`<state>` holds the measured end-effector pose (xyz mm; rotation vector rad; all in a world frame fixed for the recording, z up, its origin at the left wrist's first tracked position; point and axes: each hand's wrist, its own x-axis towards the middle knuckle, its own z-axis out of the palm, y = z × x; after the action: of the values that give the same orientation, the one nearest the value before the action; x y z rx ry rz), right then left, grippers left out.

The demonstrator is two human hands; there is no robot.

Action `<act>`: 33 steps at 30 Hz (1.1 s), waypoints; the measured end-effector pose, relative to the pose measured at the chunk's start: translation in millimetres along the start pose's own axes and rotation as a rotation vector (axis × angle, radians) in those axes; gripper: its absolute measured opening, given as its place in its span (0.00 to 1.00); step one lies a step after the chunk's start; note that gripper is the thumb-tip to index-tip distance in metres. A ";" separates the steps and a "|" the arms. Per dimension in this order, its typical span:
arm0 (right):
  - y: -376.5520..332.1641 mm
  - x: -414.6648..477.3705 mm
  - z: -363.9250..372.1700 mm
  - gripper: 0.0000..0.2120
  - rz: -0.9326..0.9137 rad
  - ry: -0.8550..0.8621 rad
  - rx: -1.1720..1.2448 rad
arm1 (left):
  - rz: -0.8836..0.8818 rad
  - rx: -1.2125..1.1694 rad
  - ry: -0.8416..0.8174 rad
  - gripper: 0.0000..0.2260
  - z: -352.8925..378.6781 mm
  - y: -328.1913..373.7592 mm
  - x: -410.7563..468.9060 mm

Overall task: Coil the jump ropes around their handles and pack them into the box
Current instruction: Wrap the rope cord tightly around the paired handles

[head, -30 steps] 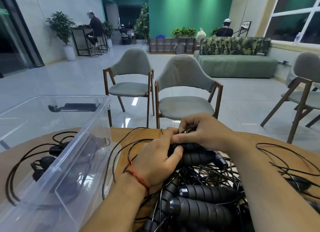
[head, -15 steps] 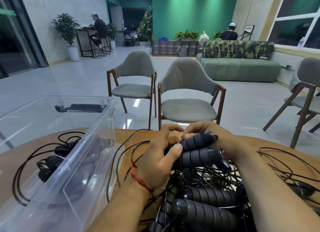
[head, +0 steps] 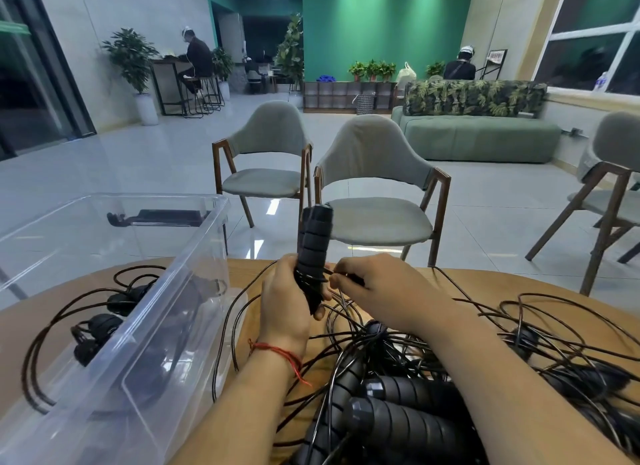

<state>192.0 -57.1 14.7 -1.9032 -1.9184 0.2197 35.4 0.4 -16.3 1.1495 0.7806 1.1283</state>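
We had our left fingers (head: 279, 271) curled round a pair of black handles (head: 313, 242), thumb against their lower end, and held the two pressed together and upright above the table edge. Our right fingers (head: 341, 268) pinched a thin black cord (head: 351, 276) just beside the lower part of those handles. The left hand (head: 284, 301) wore a red string bracelet (head: 277, 352) at the wrist. The right hand (head: 377, 291) hovered over the tangle. Below and to the right of both hands, a pile of jump ropes (head: 398, 416) lay loose on the wooden table (head: 485, 284), thick ribbed grips nearest us and cords looping outward. To our left stood the clear plastic box (head: 180, 267), open-topped. More black rope bundles (head: 104, 322) showed through its wall. Two grey chairs (head: 374, 187) faced us beyond the table.
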 end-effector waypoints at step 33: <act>14.1 -2.3 -14.1 0.09 -0.175 0.441 0.171 | 0.250 1.002 -0.194 0.23 2.4 0.0 -4.7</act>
<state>210.5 -61.3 21.3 -1.5109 -1.6911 -0.0831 36.4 -4.8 -16.0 2.2013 1.1070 0.7825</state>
